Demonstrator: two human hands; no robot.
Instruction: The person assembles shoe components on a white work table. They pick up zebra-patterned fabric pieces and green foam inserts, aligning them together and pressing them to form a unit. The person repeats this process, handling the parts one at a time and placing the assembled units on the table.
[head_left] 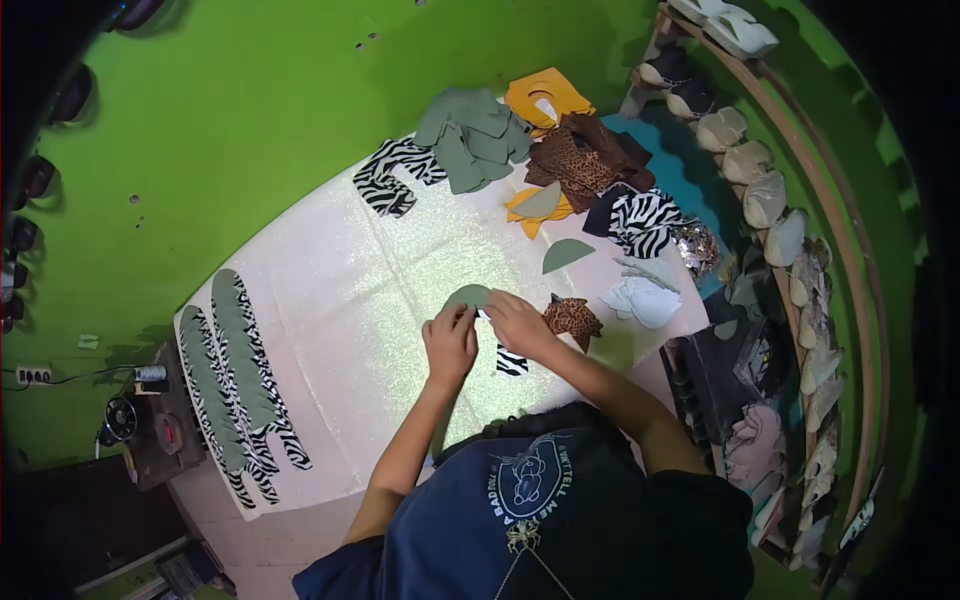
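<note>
A grey-green half-round cut piece point(467, 295) is between my hands over the middle of the pale, shimmering table sheet point(335, 330). My left hand point(452, 345) pinches its lower edge with closed fingers. At its right end are the bent, closed fingers of my right hand point(520, 325). A zebra-striped piece point(511, 361) lies just below, partly hidden by my right hand. Beside my right wrist is a small stack of leopard-print pieces point(574, 318). Another green half-round piece point(568, 256) lies flat, farther off to the right.
Overlapping rows of green and zebra-striped pieces point(245, 350) line the table's left end. Piles of green pieces point(470, 135), brown leopard-print pieces point(585, 160) and white pieces point(645, 298) crowd the far and right sides. A rack of shoe forms point(765, 200) curves along the right.
</note>
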